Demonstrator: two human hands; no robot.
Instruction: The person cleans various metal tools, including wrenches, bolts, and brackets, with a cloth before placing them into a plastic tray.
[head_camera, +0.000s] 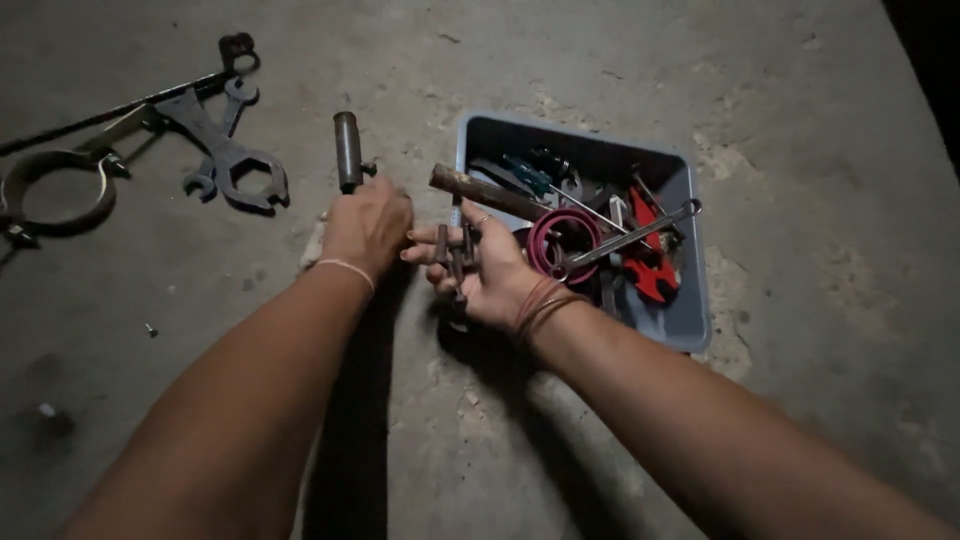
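My left hand (366, 226) grips a dark tool with a brown cylindrical handle (348, 150) that sticks up above the fist. Just to its right, my right hand (482, 272) holds a small dark metal part (455, 250) between its fingers, palm turned up. Both hands hover over the concrete floor, at the left edge of a grey plastic bin (690, 310). What the metal part is exactly I cannot make out.
The bin holds several tools: a rusty bar (480, 190), a coiled maroon cable (562, 240), red-handled pliers (652, 262), a long wrench (630, 238). Open-end spanners (228, 152), a metal ring clamp (55, 190) and a thin rod lie at far left.
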